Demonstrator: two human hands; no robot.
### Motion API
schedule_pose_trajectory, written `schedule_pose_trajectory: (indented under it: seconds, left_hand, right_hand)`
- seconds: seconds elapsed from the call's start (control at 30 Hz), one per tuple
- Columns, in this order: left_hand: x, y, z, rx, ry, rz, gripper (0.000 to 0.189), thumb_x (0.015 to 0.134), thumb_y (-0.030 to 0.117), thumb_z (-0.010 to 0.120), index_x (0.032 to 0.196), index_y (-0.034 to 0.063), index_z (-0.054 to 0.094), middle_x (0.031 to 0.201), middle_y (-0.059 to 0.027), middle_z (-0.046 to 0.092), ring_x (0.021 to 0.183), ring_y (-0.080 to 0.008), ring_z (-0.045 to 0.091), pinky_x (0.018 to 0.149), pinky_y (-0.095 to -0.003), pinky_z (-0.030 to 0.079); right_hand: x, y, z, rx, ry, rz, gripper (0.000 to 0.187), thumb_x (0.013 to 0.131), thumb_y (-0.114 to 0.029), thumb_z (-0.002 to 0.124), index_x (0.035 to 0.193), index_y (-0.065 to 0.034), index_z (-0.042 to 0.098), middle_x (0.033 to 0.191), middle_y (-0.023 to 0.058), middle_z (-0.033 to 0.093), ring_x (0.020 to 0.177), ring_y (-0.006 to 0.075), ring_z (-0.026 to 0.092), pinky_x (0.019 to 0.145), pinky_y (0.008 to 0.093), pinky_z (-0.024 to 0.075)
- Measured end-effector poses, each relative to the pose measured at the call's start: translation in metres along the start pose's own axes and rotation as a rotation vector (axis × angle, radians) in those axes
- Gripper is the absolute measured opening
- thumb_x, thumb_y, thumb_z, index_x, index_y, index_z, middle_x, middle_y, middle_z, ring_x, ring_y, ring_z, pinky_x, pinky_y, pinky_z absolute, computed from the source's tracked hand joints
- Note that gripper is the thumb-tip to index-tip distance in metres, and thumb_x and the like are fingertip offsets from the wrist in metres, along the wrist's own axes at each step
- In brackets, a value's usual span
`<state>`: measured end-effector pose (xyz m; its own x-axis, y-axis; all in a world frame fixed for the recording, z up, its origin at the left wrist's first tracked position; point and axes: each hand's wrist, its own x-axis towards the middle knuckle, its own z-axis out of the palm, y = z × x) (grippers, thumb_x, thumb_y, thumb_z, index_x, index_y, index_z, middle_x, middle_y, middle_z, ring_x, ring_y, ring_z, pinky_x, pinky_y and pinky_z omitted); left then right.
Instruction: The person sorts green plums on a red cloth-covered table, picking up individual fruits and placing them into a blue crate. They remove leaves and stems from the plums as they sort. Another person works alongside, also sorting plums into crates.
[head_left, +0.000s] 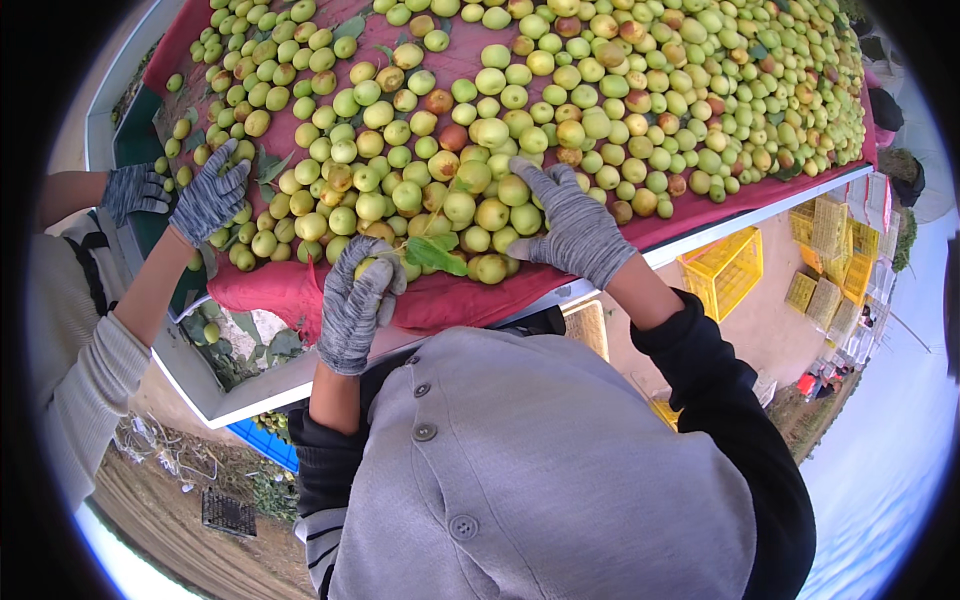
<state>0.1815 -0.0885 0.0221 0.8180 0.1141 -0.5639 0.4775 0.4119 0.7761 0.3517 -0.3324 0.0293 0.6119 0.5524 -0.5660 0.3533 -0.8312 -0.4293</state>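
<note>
A thick layer of green jujube-like fruits (491, 214), some with brown or red patches, covers a red cloth (465, 304) in front of me. My left hand (358, 304), in a grey knitted glove, is curled at the cloth's near edge around a yellow-green fruit (364, 268), mostly hidden by the fingers. Just right of it, a green leaf (435, 255) lies on the fruits. My right hand (574, 225), gloved alike, rests with spread fingers against the right side of the near fruits; whether it grips one cannot be told.
At the left, a co-worker's two gloved hands (210, 193) are at the fruits. A white metal rim (675, 251) borders the cloth. Beyond it on the ground stand yellow plastic crates (724, 274). Leaves (281, 345) lie in the corner at lower left, above a blue crate (262, 442).
</note>
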Motion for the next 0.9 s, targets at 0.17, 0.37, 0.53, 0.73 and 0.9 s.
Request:
schedule_pose_trajectory:
  seconds: [0.17, 0.37, 0.53, 0.73, 0.9]
  left_hand:
    - [-0.045, -0.011, -0.022, -0.531, 0.197, 0.119, 0.036, 0.086, 0.031, 0.064, 0.113, 0.0078, 0.056, 0.085, -0.0084, 0.061, 0.046, -0.0084, 0.043, 0.039, -0.0188, 0.034]
    - [-0.042, -0.010, -0.018, -0.372, 0.318, 0.053, 0.038, 0.081, 0.031, 0.065, 0.104, 0.0006, 0.058, 0.087, -0.0044, 0.059, 0.073, -0.0121, 0.056, 0.063, -0.0227, 0.047]
    - [-0.047, 0.002, -0.028, -0.373, 0.233, 0.085, 0.033, 0.084, 0.029, 0.063, 0.101, -0.0001, 0.061, 0.077, -0.0053, 0.058, 0.054, -0.0100, 0.050, 0.047, -0.0201, 0.040]
    - [-0.029, -0.003, -0.020, -0.349, 0.210, 0.069, 0.035, 0.088, 0.029, 0.064, 0.106, -0.0003, 0.062, 0.076, -0.0081, 0.061, 0.041, -0.0108, 0.045, 0.035, -0.0207, 0.030]
    - [-0.017, -0.006, -0.009, -0.250, 0.157, 0.079, 0.035, 0.091, 0.026, 0.061, 0.112, -0.0020, 0.060, 0.084, -0.0099, 0.063, 0.054, -0.0121, 0.053, 0.036, -0.0203, 0.030]
  right_hand:
    - [0.039, -0.093, 0.034, 0.070, -0.149, -0.189, 0.090, 0.073, -0.032, 0.078, 0.147, -0.0171, 0.031, 0.134, 0.0269, 0.041, 0.117, 0.0427, 0.053, 0.093, 0.0466, 0.0513]
    - [0.074, -0.106, 0.017, 0.269, -0.032, -0.549, 0.078, 0.079, -0.036, 0.071, 0.145, -0.0125, 0.036, 0.137, 0.0224, 0.042, 0.121, 0.0362, 0.051, 0.103, 0.0433, 0.0432]
    - [0.115, 0.063, -0.127, 0.026, 0.861, -0.380, 0.060, 0.085, -0.041, 0.067, 0.134, -0.0102, 0.051, 0.133, 0.0164, 0.053, 0.126, 0.0323, 0.048, 0.107, 0.0405, 0.0393]
    - [0.144, 0.219, -0.189, -0.250, 0.922, 0.172, 0.074, 0.077, -0.051, 0.074, 0.138, -0.0158, 0.050, 0.145, 0.0158, 0.042, 0.136, 0.0315, 0.037, 0.113, 0.0423, 0.0324]
    - [0.171, 0.183, -0.146, -0.141, 0.992, -0.088, 0.063, 0.080, -0.051, 0.071, 0.134, -0.0214, 0.056, 0.144, 0.0124, 0.043, 0.132, 0.0293, 0.041, 0.109, 0.0425, 0.0355]
